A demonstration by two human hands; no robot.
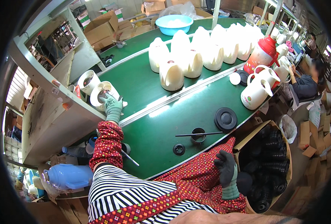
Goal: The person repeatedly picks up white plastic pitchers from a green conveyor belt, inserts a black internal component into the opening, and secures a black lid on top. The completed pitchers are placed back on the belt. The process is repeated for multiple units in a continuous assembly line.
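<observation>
My left hand (113, 107), in a pale green glove, reaches far left to a white thermos shell (115, 89) that lies tilted with its round opening toward me. Its fingers close at the rim of that opening, where a dark, shiny inside shows; the fingertips are partly hidden. Behind it is a second white thermos shell (88, 81). My right hand (227, 172), in a green glove with a dark coated palm, hovers over my lap with bent fingers apart and nothing visible in them. Beside it stands a carton (289, 156) of black round plastic parts (271, 156).
On the green work surface (150, 130) are a black disc (225, 118), a small black ring (179, 149) and a dark cup with a rod across it (198, 136). White thermos shells (171, 75) stand in rows behind a metal rail. A red thermos (261, 56) and blue basin (174, 25) stand farther off.
</observation>
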